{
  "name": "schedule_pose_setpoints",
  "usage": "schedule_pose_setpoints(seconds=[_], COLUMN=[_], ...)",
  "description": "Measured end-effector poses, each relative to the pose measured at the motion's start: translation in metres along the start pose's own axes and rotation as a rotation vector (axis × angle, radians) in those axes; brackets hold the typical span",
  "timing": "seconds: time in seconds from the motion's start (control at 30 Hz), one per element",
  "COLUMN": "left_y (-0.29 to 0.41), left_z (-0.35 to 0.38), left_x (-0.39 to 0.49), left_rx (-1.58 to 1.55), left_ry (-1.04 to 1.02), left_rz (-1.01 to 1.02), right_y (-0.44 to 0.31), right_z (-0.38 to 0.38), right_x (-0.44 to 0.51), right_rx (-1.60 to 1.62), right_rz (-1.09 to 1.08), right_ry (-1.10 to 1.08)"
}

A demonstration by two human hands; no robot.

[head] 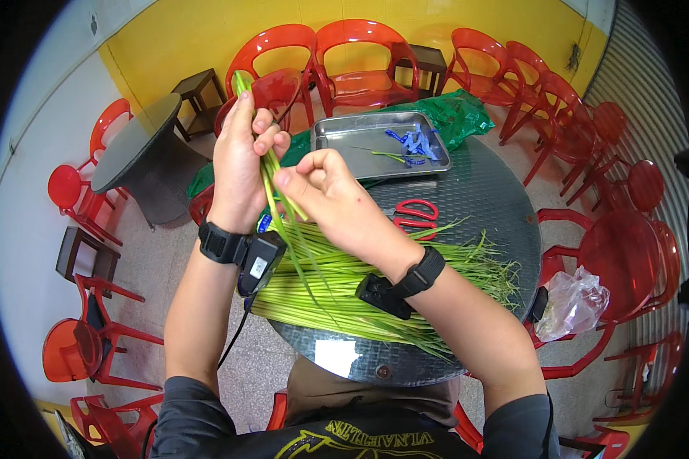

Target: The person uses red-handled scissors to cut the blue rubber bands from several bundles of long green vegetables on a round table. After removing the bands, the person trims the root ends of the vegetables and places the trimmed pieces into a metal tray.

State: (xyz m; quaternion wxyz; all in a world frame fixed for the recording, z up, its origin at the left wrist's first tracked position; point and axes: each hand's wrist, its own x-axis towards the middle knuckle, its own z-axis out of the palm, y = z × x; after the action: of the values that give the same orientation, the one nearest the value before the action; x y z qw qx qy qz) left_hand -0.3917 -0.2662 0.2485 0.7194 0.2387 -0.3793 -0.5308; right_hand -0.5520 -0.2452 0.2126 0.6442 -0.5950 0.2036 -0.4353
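Observation:
My left hand [235,166] is raised above the table's left side and wraps around a few long green vegetable stalks [268,163]. Their tips rise past its thumb, and their thin ends hang down. The thumb and fingertips of my right hand [333,201] pinch the same stalks just below the left hand. Under both forearms lies a large heap of similar green stalks [316,287], with wispy ends toward the right. A blue band [264,222] shows at the heap's left end. Beyond my right wrist, red-handled scissors [418,221] lie on the table, partly covered by stalks.
A metal tray [373,158] holds blue strips [416,143] and stray green pieces on the round, dark woven table [482,183]. Green plastic [462,115] lies behind it. A clear plastic bag [574,304] rests on a red chair [623,264] at right. More red chairs surround the table.

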Motion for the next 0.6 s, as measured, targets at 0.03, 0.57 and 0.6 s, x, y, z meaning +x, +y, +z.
schedule_pose_setpoints(seconds=[0.03, 0.57, 0.6], left_y=[-0.001, 0.014, 0.018], left_z=[0.000, -0.061, -0.069], left_x=[-0.001, -0.040, -0.049], left_rx=[0.045, 0.502, 0.541], left_ry=[-0.005, 0.002, 0.006], left_rz=[0.040, -0.129, -0.155], right_y=[-0.001, 0.005, 0.013], right_z=[0.002, -0.144, -0.164], right_x=[0.001, 0.049, 0.056], right_rx=[0.068, -1.339, -1.369], right_rz=[0.096, -0.352, -0.386], right_ry=[0.018, 0.138, 0.126])
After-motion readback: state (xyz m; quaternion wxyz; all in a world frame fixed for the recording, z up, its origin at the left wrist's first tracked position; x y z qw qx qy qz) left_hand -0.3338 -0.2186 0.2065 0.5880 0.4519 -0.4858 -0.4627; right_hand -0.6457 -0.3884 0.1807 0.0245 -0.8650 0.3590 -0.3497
